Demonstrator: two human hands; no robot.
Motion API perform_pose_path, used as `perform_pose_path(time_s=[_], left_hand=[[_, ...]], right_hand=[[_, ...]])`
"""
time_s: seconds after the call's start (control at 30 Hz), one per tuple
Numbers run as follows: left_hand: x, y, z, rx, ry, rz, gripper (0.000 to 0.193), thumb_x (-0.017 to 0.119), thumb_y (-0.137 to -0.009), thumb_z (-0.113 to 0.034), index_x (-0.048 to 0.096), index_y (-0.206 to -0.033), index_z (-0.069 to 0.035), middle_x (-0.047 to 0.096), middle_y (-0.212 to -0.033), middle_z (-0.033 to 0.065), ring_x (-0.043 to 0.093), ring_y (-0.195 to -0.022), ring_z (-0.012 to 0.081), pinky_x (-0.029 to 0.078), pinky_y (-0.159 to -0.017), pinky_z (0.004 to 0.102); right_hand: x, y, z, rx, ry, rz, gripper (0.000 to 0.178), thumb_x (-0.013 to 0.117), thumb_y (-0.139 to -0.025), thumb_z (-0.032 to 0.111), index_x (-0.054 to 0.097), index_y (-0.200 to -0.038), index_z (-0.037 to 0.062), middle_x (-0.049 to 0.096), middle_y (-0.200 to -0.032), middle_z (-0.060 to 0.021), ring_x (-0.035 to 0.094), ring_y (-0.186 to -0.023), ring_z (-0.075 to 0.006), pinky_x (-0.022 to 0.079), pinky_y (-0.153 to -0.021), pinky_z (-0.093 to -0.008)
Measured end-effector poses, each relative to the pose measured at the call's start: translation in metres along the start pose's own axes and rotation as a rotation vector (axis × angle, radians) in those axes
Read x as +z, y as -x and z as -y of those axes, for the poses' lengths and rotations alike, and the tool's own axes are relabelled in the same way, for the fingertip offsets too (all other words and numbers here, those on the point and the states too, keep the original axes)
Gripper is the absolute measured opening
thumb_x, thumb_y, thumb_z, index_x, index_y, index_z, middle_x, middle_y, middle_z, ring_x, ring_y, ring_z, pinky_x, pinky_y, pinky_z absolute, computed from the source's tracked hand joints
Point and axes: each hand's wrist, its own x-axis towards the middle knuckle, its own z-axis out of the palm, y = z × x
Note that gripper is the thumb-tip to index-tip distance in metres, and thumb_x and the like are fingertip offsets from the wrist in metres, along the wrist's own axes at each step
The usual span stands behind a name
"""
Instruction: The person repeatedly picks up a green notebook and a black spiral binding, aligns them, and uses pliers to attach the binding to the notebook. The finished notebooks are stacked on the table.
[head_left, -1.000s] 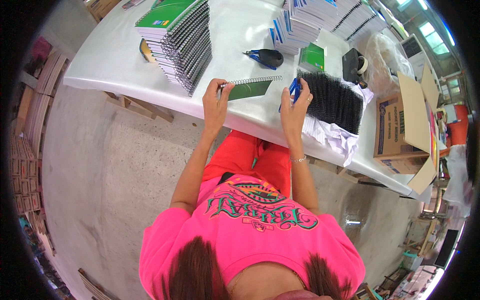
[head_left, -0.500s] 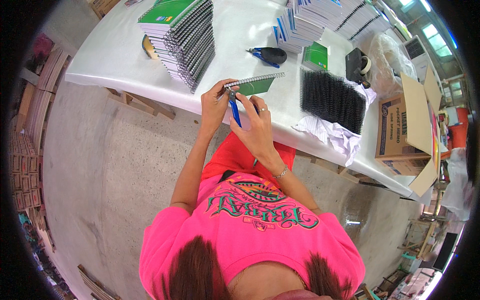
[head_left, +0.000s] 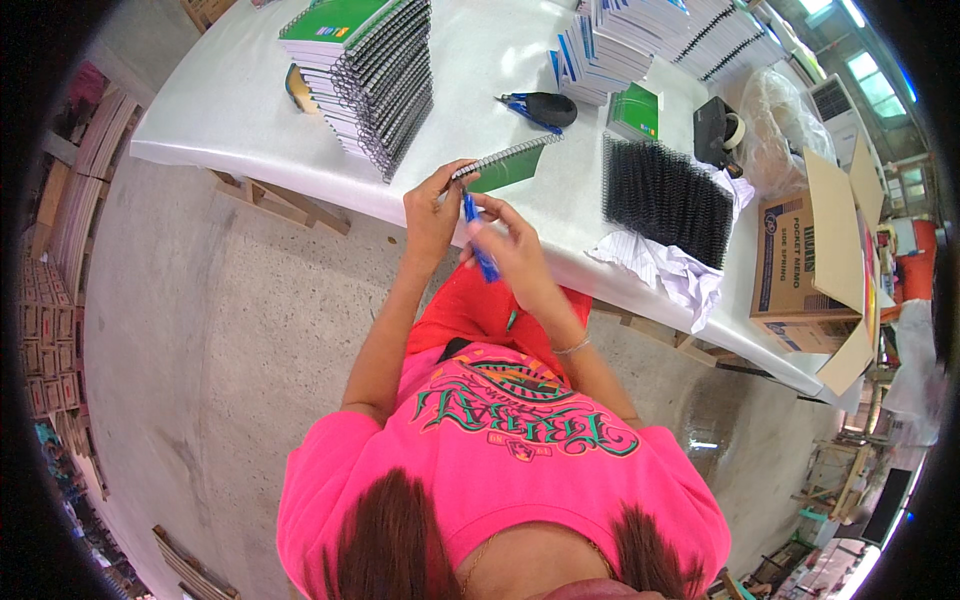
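A green spiral notebook [head_left: 512,170] is held over the table's near edge, its coil along the upper side. My left hand [head_left: 434,206] pinches the notebook at the left end of the coil. In my right hand [head_left: 508,247] is a pair of blue-handled pliers [head_left: 478,238], a little blurred, their tip close to that same coil end and my left fingers. Whether the jaws touch the wire cannot be made out. Behind the notebook, a second blue-handled tool [head_left: 528,108] lies by a black rounded object [head_left: 553,109].
A tall stack of green spiral notebooks [head_left: 365,95] stands left on the white table [head_left: 230,110]. To the right lie black binding coils [head_left: 662,200] on crumpled paper [head_left: 665,270], a green notepad stack [head_left: 634,112], a tape roll [head_left: 735,130] and an open cardboard box [head_left: 785,250].
The pliers have swung, their handles now lower and further right, with my right hand turned along. The notebook's right end has tilted up slightly; my left hand keeps its grip.
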Motion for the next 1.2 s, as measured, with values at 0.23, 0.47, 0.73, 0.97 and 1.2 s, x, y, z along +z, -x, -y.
perform_pose_path(time_s=[0.23, 0.47, 0.73, 0.97, 1.2], left_hand=[[0.006, 0.003, -0.010, 0.001, 0.079, -0.091, 0.024, 0.059, -0.093, -0.001, 0.069, -0.115, -0.003, 0.073, -0.087, 0.0070, 0.062, -0.072, 0.0062, 0.050, -0.063, 0.0238], [-0.033, 0.005, -0.051, -0.030, -0.085, -0.246, 0.023, 0.068, -0.090, -0.006, 0.071, -0.113, -0.004, 0.054, -0.070, -0.0046, 0.038, -0.060, 0.0022, 0.031, -0.051, 0.0204], [-0.120, -0.113, -0.183, 0.442, -0.287, -0.249, 0.028, 0.057, -0.097, -0.018, 0.066, -0.122, -0.009, 0.067, -0.098, 0.0064, 0.057, -0.089, 0.0082, 0.044, -0.078, 0.0251], [-0.167, -0.249, -0.236, 0.380, -0.223, 0.433, 0.036, 0.042, -0.094, -0.017, 0.061, -0.121, -0.005, 0.066, -0.103, 0.0075, 0.060, -0.096, 0.0168, 0.047, -0.088, 0.0308], [-0.106, -0.293, -0.183, 0.580, -0.760, 0.737, 0.041, 0.039, -0.089, -0.021, 0.074, -0.101, -0.003, 0.070, -0.107, 0.0156, 0.062, -0.101, 0.0281, 0.045, -0.096, 0.0372]], right_hand=[[-0.035, -0.005, 0.034, 0.088, 0.019, 0.230, 0.042, 0.058, -0.098, 0.025, 0.048, -0.131, 0.0024, 0.060, -0.104, -0.0078, 0.062, -0.091, -0.0155, 0.052, -0.083, -0.0291], [-0.100, -0.030, 0.027, -0.325, 0.824, -0.290, 0.040, 0.065, -0.088, 0.018, 0.055, -0.126, 0.0104, 0.053, -0.106, -0.0144, 0.054, -0.097, -0.0249, 0.044, -0.085, -0.0371], [-0.113, -0.063, -0.027, -0.596, 1.255, -0.655, 0.046, 0.065, -0.084, 0.020, 0.055, -0.126, 0.0086, 0.051, -0.118, -0.0216, 0.047, -0.110, -0.0388, 0.036, -0.098, -0.0500], [-0.102, -0.062, -0.027, -0.577, 1.277, -0.621, 0.045, 0.063, -0.086, 0.022, 0.054, -0.128, 0.0085, 0.050, -0.123, -0.0213, 0.046, -0.115, -0.0387, 0.035, -0.101, -0.0506], [-0.112, -0.060, -0.028, -0.573, 1.286, -0.641, 0.045, 0.063, -0.087, 0.022, 0.054, -0.129, 0.0079, 0.049, -0.125, -0.0206, 0.045, -0.116, -0.0380, 0.035, -0.101, -0.0501]])
